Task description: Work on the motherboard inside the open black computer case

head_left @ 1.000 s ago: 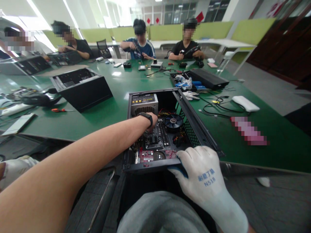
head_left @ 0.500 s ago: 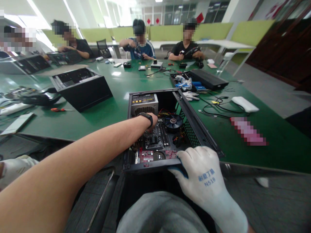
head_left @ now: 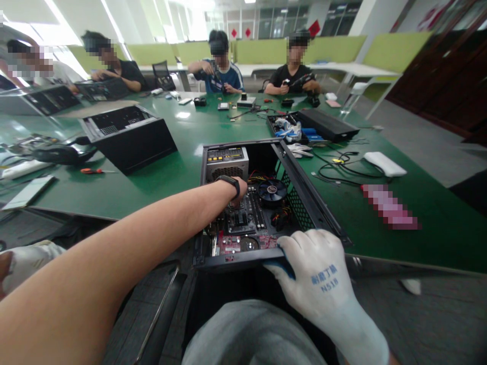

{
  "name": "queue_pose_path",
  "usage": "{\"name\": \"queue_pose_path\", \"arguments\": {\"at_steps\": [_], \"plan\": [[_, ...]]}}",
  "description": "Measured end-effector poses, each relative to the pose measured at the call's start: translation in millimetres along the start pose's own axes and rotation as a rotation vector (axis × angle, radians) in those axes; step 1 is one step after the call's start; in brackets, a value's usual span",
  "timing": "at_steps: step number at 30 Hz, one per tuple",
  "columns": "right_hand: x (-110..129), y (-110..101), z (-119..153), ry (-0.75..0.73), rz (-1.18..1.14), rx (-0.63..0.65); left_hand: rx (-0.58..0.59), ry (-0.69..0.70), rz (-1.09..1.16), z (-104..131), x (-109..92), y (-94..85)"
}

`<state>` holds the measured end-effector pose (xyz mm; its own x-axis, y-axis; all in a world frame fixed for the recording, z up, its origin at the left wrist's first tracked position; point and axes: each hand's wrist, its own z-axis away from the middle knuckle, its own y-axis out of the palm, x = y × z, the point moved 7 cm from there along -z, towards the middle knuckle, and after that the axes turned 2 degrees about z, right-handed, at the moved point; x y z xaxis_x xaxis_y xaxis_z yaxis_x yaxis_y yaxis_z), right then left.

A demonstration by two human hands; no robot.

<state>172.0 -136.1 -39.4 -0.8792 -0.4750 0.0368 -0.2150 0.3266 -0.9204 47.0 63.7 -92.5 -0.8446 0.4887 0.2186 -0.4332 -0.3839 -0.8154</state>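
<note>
my bare left hand point(head_left: 239, 191) is inside the open black metal computer case point(head_left: 270, 203) (grip hidden); my white-gloved right hand point(head_left: 314, 258) curls over its near edge.

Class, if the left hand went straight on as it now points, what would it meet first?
Probably the motherboard inside the computer case; the left hand's fingertips are hidden, so depth is unclear.

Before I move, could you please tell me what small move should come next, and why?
I would probably ease the left hand back slightly: it covers part of the motherboard, hiding what it touches, while the gloved right hand grips the open case.
</note>
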Motion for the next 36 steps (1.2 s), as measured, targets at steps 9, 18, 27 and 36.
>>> {"name": "queue_pose_path", "arguments": {"at_steps": [9,18,27,36], "plan": [[-0.6,-0.8,1.3,0.000,0.003,-0.007,-0.010,-0.003,0.008,-4.6,3.2,1.4],[-0.9,-0.4,0.9,-0.005,-0.007,-0.026,0.003,-0.013,0.000,0.4,0.7,-2.0],[0.4,-0.6,-0.1,-0.006,0.003,-0.021,0.023,-0.022,-0.010,7.5,-1.1,-4.3],[-1.8,0.5,2.1,0.007,-0.004,-0.009,0.013,0.014,0.033,1.8,-0.9,2.2]]}}
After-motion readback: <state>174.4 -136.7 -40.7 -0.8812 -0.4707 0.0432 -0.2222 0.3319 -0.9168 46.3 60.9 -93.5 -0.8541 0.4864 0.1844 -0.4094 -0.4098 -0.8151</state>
